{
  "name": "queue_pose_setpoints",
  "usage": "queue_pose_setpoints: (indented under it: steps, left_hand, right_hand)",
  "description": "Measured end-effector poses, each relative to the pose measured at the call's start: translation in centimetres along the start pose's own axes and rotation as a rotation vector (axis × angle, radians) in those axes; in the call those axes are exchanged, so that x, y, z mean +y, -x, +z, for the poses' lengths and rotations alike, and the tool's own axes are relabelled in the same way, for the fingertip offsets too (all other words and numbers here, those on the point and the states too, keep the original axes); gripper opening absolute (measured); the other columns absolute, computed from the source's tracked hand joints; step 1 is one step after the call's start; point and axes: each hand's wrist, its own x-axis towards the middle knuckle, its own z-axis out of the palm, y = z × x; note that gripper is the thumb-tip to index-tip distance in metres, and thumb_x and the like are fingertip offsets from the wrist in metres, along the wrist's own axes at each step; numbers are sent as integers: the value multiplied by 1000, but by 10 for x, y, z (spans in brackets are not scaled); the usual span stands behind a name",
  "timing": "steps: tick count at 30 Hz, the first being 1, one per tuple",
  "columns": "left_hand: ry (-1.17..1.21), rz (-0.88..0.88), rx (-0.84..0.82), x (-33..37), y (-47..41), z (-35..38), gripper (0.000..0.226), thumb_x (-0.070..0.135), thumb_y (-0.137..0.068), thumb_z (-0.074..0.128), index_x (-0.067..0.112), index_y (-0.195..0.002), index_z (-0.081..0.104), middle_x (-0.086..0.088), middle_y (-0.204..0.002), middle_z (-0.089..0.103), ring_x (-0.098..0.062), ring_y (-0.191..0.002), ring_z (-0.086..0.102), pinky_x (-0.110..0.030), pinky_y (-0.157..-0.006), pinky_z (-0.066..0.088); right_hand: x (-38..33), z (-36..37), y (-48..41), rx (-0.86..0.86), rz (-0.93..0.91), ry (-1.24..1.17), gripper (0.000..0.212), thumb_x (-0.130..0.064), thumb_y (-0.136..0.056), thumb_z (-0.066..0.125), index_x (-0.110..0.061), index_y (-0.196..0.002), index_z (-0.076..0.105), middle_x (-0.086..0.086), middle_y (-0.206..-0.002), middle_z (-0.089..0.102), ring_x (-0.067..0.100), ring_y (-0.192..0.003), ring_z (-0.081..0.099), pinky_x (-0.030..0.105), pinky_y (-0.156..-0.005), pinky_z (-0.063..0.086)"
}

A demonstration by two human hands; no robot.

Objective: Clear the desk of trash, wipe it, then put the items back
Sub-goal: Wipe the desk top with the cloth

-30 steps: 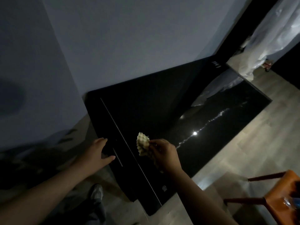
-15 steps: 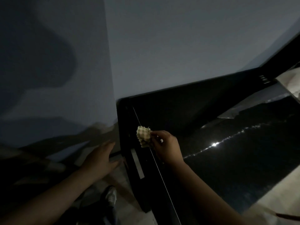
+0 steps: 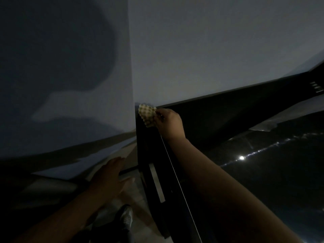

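Head view: a waffle cloth, judged soft, light and best held bunched, is pinched by the right hand at the desk's far left corner; the left hand is seen spread, empty.

Two hands: right hand pinching, left hand splayed down-left of the grip. One waffle-textured cloth in the grip. One black desk beneath it. One shoe well below. One bright glint right of the grip
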Motion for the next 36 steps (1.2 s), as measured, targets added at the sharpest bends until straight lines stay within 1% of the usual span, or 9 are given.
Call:
queue_pose_setpoints:
  steps: [2, 4, 7, 11, 14, 19, 21, 27, 36]
  left_hand:
    - [-13, -8, 10, -5, -6, 0, 79, 50, -90, 56, 19, -151, 17, 0, -158, 19, -16, -144, 22, -21, -112, 17]
    - [-31, -11, 21, -9, -11, -1, 78, 49, -91, 55, 20, -151, 16, 1, -158, 17, -15, -145, 19, -21, -113, 14]
    - [-47, -19, 47, -16, -16, 0, 78, 50, -90, 57, 21, -151, 18, 1, -158, 18, -15, -144, 20, -21, -113, 15]
    - [-71, -36, 30, -20, -16, 3, 79, 51, -89, 57, 22, -151, 19, 0, -158, 19, -14, -144, 21, -19, -112, 14]
    - [-67, -37, 27, -19, -16, 2, 78, 51, -89, 57, 22, -151, 20, 1, -157, 21, -13, -143, 23, -18, -111, 15]
    - [-71, -50, 37, -12, -14, 3, 76, 49, -90, 57, 20, -151, 21, -1, -156, 21, -15, -142, 23, -20, -111, 16]
    - [-72, -53, 36, -12, -14, 3, 77, 50, -89, 58, 20, -151, 23, -2, -156, 23, -16, -142, 25, -21, -112, 17]
    - [-60, -73, 32, -14, -11, 0, 77, 49, -89, 59, 20, -150, 24, -2, -156, 24, -17, -141, 25, -22, -112, 19]
    - [2, -112, 5, -13, -13, -4, 79, 47, -88, 62, 18, -151, 22, -3, -156, 23, -18, -141, 26, -25, -111, 23]
  right_hand:
    - [1, 13, -7, 12, -22, 9, 22, -11, -83, 65, 1, -101, 69, 19, -96, 67, 36, -87, 62, 45, -74, 52]
    - [5, 27, -12, -4, -33, 17, 26, -10, -80, 63, 1, -103, 69, 21, -99, 67, 38, -89, 62, 46, -77, 52]
    - [15, 47, -9, -69, -85, 18, 33, -11, -78, 57, 2, -106, 69, 24, -109, 67, 41, -101, 62, 46, -90, 49]
    - [28, 53, -3, -191, -150, 86, 43, -12, -87, 55, -6, -130, 57, 18, -139, 51, 42, -129, 42, 45, -108, 30]
    - [30, 51, -5, -275, -164, 139, 48, -19, -91, 52, -15, -140, 48, 10, -150, 39, 36, -138, 32, 43, -112, 22]
    - [34, 54, -5, -232, -108, 43, 45, -36, -87, 47, -14, -121, 66, 11, -133, 58, 36, -126, 50, 50, -106, 38]
    - [33, 53, -3, -215, -86, 2, 40, -32, -85, 55, -12, -116, 69, 12, -130, 61, 37, -124, 51, 48, -107, 38]
    - [26, 57, 0, -125, -20, -118, 24, -19, -84, 69, -9, -105, 73, 11, -124, 65, 33, -123, 51, 32, -105, 33]
    - [29, 53, 17, -135, -80, -99, 23, -11, -85, 68, -8, -107, 72, 9, -129, 61, 32, -128, 46, 30, -106, 30]
